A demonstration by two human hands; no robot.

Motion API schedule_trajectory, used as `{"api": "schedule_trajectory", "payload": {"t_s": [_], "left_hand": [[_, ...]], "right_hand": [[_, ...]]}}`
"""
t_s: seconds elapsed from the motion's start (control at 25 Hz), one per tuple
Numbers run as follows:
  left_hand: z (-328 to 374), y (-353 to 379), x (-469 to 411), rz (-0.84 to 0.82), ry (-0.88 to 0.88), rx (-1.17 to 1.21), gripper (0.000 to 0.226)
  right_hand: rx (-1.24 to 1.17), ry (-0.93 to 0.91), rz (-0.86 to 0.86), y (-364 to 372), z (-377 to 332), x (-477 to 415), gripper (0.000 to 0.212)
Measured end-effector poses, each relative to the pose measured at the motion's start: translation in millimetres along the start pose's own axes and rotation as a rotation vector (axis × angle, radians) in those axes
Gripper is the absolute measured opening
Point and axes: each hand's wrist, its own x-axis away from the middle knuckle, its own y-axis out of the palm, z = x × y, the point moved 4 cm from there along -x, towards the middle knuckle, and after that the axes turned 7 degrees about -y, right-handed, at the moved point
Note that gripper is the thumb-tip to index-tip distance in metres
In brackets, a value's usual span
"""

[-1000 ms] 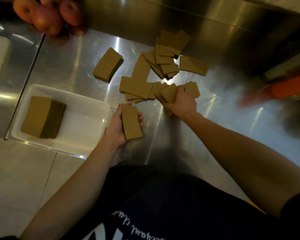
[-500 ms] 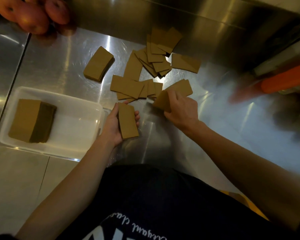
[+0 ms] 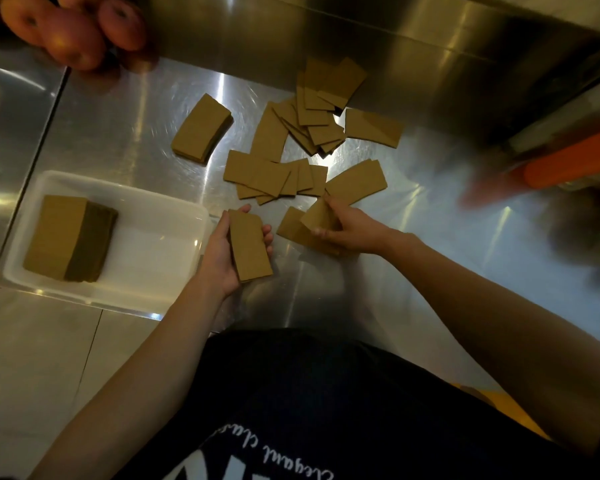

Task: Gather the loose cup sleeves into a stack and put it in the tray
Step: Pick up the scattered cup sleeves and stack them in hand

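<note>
Brown cardboard cup sleeves lie scattered on the steel counter: a loose spread [image 3: 274, 176] in the middle, a fanned pile [image 3: 321, 109] further back, and a neat small stack [image 3: 201, 133] to the left. My left hand [image 3: 222, 252] holds a small stack of sleeves [image 3: 249, 245] just right of the white tray [image 3: 160, 216]. The tray contains a thick stack of sleeves [image 3: 70, 239]. My right hand [image 3: 347, 228] grips a few sleeves [image 3: 309, 225] low over the counter, close to my left hand.
Red apples [image 3: 73, 32] sit at the back left corner. An orange object [image 3: 568, 164], blurred, lies at the right. A steel back wall [image 3: 395, 39] rises behind the sleeves. The counter's front edge is near my body, with pale floor tiles at lower left.
My right hand has pulled a few sleeves from the loose spread back toward me and toward my left hand. My left hand has kept its stack beside the tray.
</note>
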Motion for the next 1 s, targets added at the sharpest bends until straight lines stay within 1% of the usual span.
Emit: {"api": "schedule_trajectory", "payload": {"t_s": [0.08, 0.24, 0.36, 0.48, 0.56, 0.64, 0.76, 0.84, 0.88, 1.0], "left_hand": [[1, -2, 2, 0.007, 0.004, 0.011, 0.05], [0, -5, 4, 0.01, 0.015, 0.02, 0.049], [0, -4, 6, 0.012, 0.037, 0.012, 0.049], [0, -5, 6, 0.013, 0.036, 0.009, 0.051], [0, -3, 6, 0.013, 0.03, 0.004, 0.051], [-1, -1, 6, 0.013, 0.024, 0.001, 0.052], [1, 1, 6, 0.013, 0.02, -0.007, 0.052], [1, 1, 6, 0.007, 0.016, -0.009, 0.052], [0, 2, 6, 0.004, 0.014, -0.006, 0.052], [-1, 0, 4, -0.005, 0.0, -0.001, 0.051]], "right_hand": [[0.151, -0.086, -0.004, 0, -10, -6, 0.083], [0.495, -0.209, -0.078, 4, -31, -26, 0.09], [0.707, -0.215, -0.127, 5, -34, -34, 0.086], [0.891, -0.221, -0.103, 2, -37, -34, 0.084], [0.888, -0.29, -0.105, 4, -40, -31, 0.085], [0.863, -0.342, -0.147, 9, -39, -27, 0.086], [0.935, -0.308, -0.138, 9, -39, -24, 0.083], [0.933, -0.27, -0.114, 8, -35, -23, 0.087], [0.852, -0.239, -0.113, 7, -30, -22, 0.085], [0.378, -0.059, -0.104, -5, -6, -15, 0.068]]}}
